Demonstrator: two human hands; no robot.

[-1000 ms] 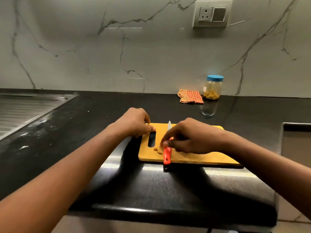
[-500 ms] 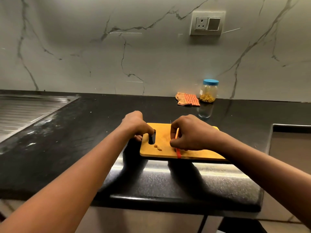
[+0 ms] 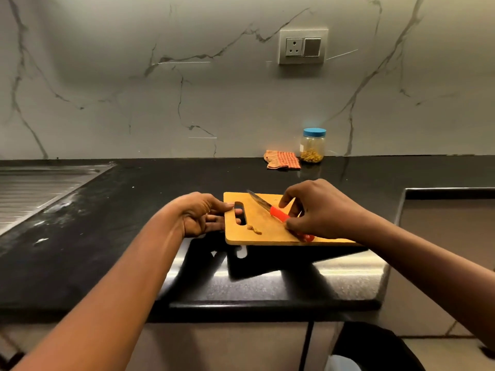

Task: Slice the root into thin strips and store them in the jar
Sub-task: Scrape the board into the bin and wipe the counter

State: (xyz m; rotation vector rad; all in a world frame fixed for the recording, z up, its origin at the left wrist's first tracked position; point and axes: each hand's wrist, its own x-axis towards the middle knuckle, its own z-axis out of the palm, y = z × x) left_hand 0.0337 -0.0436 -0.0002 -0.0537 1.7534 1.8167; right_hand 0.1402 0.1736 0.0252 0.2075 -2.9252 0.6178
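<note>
Lying root pieces [image 3: 254, 229]: a small tan cluster of cut bits on the board, just right of the left fingers, left of and nearer than the right fingers; too small to tell how fine the cut is.
Board [image 3: 267, 235]: wooden, held at its slotted end. Its shadow falls apart from it on the worktop [image 3: 120, 236], so it seems raised or tipped rather than lying flat.
Left hand [image 3: 199, 215]: thumb on top of the board's edge, fingers curled beneath, clamping it.
Right hand [image 3: 318, 210]: fingers wrapped round the red handle of the knife [image 3: 270, 208]. The blade points away and leftward over the board, beyond the pieces and clear of them.
Jar [image 3: 312, 145]: well beyond the right fingers, by the back wall, its blue lid [image 3: 314, 132] on, yellowish strips in the bottom.
Cloth [image 3: 282, 159]: orange check, just left of the jar.
Done: slicing looks about finished, since no whole root shows, and some strips appear stored.
Left: probably bringing these pieces to the jar, taking off the lid, scraping them in and closing it.
</note>
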